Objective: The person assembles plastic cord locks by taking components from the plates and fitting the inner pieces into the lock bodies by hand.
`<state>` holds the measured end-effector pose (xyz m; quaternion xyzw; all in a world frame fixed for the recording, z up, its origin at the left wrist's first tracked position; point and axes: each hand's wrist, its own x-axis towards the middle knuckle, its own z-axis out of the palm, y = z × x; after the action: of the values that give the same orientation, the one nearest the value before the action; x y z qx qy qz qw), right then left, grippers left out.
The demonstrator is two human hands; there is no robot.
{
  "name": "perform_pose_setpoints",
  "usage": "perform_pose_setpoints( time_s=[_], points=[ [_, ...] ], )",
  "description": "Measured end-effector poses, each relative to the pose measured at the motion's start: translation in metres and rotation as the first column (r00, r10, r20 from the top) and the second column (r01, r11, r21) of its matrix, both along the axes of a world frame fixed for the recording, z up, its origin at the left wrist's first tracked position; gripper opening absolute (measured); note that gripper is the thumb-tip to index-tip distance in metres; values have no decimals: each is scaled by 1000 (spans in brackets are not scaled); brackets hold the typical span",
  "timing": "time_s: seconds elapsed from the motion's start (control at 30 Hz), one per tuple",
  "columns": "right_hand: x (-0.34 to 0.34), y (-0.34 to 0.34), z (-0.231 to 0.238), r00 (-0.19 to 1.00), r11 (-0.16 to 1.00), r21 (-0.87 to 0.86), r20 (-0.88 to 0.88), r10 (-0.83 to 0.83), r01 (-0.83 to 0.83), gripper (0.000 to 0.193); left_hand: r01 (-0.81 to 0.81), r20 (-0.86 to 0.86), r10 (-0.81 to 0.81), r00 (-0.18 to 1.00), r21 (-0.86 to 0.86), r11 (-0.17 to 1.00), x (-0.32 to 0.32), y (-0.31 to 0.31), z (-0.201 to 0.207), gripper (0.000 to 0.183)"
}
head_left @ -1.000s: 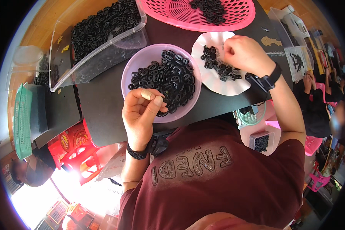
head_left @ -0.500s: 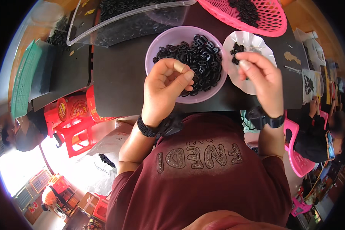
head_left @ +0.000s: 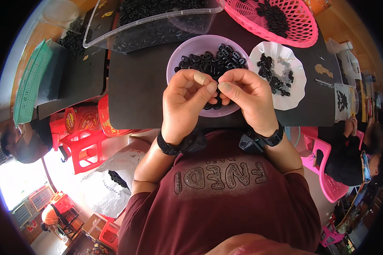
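Observation:
My left hand [head_left: 182, 100] and my right hand [head_left: 252, 97] meet over the near half of a light purple bowl [head_left: 172, 68] filled with small black plastic parts [head_left: 206, 61], rounded and with holes. Thumb and forefinger of each hand are pinched, the tips touching. Whatever sits between them is too small or too hidden to make out. A tan wrap covers part of my left forefinger. Right of the bowl lies a white plate with a wavy rim [head_left: 297, 95], bearing small black pieces [head_left: 281, 85] and some clear bits.
A clear plastic bin [head_left: 157, 32] of black parts stands at the back left, a pink woven basket [head_left: 300, 23] at the back right. Red stools [head_left: 83, 151] and a pale sack [head_left: 110, 187] are on the left floor, a pink chair [head_left: 330, 178] on the right. Other people sit at both sides.
My right hand has moved left from above the white plate to meet my left hand over the bowl. The left hand keeps its pinch. The view has shifted slightly.

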<state>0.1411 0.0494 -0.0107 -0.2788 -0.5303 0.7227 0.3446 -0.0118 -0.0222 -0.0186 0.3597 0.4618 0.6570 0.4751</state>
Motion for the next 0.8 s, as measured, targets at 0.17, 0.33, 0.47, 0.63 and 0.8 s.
perform_pose_setpoints(
  time_s=[0.17,0.33,0.47,0.63,0.8],
  points=[
    [-3,0,-3,1000,1000,-12,13,17,-17,14,-35,-10,35,999,18,999,1,0,-3,15],
    [-4,3,-11,999,995,-97,-42,-22,18,17,-71,10,71,997,-9,997,1,1,-1,14],
    [-5,5,-12,996,989,-139,-77,-54,43,21,-68,17,68,998,-23,997,1,1,3,14],
    [-6,3,-12,993,987,-159,-112,-26,8,21,-83,12,83,996,-17,996,1,2,-2,15],
    [-5,3,-14,993,987,-163,-117,-8,-11,20,-95,-24,95,995,-2,995,1,3,-3,14]
  ],
)
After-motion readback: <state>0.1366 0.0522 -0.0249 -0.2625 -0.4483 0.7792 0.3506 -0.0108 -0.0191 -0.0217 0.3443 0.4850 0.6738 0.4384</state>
